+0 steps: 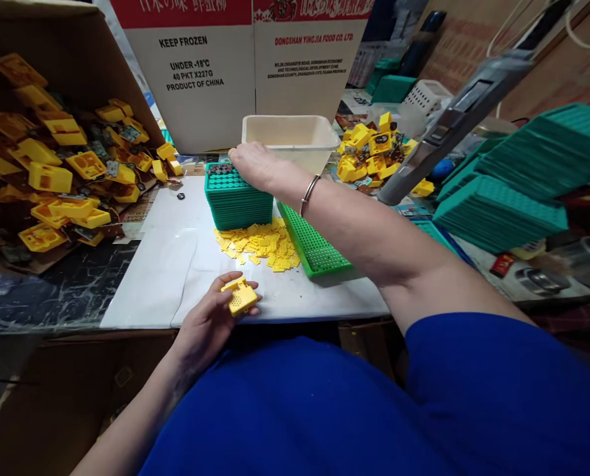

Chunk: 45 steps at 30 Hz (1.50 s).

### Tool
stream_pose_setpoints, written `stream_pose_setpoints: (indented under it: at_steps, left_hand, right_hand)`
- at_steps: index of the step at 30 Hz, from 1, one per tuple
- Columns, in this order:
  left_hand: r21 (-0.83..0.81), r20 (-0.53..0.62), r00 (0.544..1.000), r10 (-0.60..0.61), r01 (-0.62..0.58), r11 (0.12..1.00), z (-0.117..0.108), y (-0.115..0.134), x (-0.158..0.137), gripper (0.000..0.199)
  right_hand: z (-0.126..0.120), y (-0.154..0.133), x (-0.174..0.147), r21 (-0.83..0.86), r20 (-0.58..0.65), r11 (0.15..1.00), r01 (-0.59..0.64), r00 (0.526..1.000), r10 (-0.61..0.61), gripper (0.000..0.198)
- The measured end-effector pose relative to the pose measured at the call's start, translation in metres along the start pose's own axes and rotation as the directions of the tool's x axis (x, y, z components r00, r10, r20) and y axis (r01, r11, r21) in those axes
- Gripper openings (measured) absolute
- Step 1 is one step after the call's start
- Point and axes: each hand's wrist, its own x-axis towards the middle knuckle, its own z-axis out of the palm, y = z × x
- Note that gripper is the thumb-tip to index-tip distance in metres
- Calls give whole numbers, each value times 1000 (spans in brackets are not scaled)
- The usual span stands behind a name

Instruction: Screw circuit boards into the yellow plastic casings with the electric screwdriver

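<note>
My left hand (214, 311) is closed around a small yellow plastic casing (242, 297) with a grid of holes in its face, low over the front of the white board. Farther forward, my right hand (256, 165) reaches over a stack of teal trays (240, 206). Its fingers curl down by the top tray, and their tips are hidden, so what they pinch cannot be seen. Small dark round parts (220, 169) lie in the top tray's pockets near those fingers. Flat yellow plastic pieces (261, 246) are heaped in front of the stack.
A bright green perforated tray (319, 254) lies under my right forearm. Behind stands a cream tub (295, 132). A cardboard box (76, 26) at left holds many yellow casings; more yellow casings (368, 152) are piled at right, near a grey pole (448, 125) and stacked teal trays (503, 211).
</note>
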Motion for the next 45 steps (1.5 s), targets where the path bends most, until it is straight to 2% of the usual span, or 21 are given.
stream_pose_setpoints:
  at_steps: [3, 6, 9, 12, 15, 18, 21, 23, 27, 29, 36, 38, 41, 43, 45]
  left_hand:
    - [3, -48, 998, 41, -41, 999, 2, -2, 3, 45]
    - [17, -90, 990, 112, -111, 994, 5, -7, 9, 53]
    - [26, -109, 978, 176, -174, 984, 10, -12, 16, 57]
    - [36, -95, 971, 221, -218, 975, 15, -18, 20, 61]
    - [39, -79, 964, 255, -252, 967, 18, -23, 22, 62]
    - [32, -49, 959, 280, -278, 960, 19, -27, 22, 64]
    - [10, -45, 960, 276, -276, 961, 19, -29, 23, 63]
    - [-10, -54, 966, 254, -255, 967, 19, -30, 24, 62]
    - [-9, -73, 970, 232, -233, 972, 19, -28, 23, 60]
    - [0, -81, 969, 235, -235, 972, 19, -27, 23, 62]
    - [3, -102, 963, 248, -249, 969, 19, -23, 21, 63]
    - [23, -107, 960, 259, -258, 966, 18, -22, 21, 60]
    - [73, -77, 951, 299, -294, 953, 15, -23, 21, 58]
    - [115, -46, 942, 332, -326, 938, 12, -25, 21, 54]
    - [120, -31, 952, 305, -299, 947, 10, -28, 21, 50]
  right_hand:
    - [-17, -8, -21, 107, -86, 990, -92, 991, 101, 38]
    - [-19, -25, -63, 357, -237, 934, 18, 969, 72, 24]
    - [6, -49, -114, 667, -219, 738, 107, 974, 57, 19]
    - [45, -71, -153, 775, -158, 630, 49, 980, 120, 15]
    - [72, -84, -171, 750, -183, 661, 22, 967, 175, 15]
    - [81, -88, -174, 698, -218, 715, 32, 961, 170, 15]
    - [84, -89, -175, 730, -228, 684, 21, 950, 214, 13]
    - [88, -89, -177, 814, -212, 580, 22, 942, 261, 12]
    - [95, -86, -180, 957, -122, 290, 22, 936, 330, 9]
    - [96, -86, -181, 970, -117, 242, 38, 940, 322, 7]
    - [91, -77, -184, 937, -222, 326, 125, 934, 281, 4]
    - [87, -69, -184, 889, -271, 429, 161, 940, 208, 6]
    - [76, -57, -184, 712, -354, 643, 280, 935, -15, 13]
    - [67, -54, -184, 581, -353, 740, 339, 924, -146, 19]
    - [58, -55, -184, 486, -300, 807, 335, 931, -205, 24]
